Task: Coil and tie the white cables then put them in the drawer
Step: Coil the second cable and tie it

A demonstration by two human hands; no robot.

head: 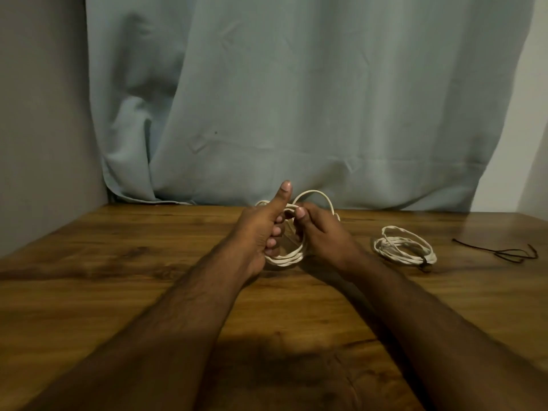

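Note:
A white cable hangs in several loops between my hands, just above the wooden table. My left hand grips the loops with curled fingers, its thumb sticking up. My right hand pinches a strand at the top of the coil, and one loose loop arcs above it. A second white cable coil lies on the table to the right, bound by a dark tie at its near right side. No drawer is in view.
Thin black ties lie on the table at the far right. A pale blue curtain hangs behind the table's back edge, with a wall on the left.

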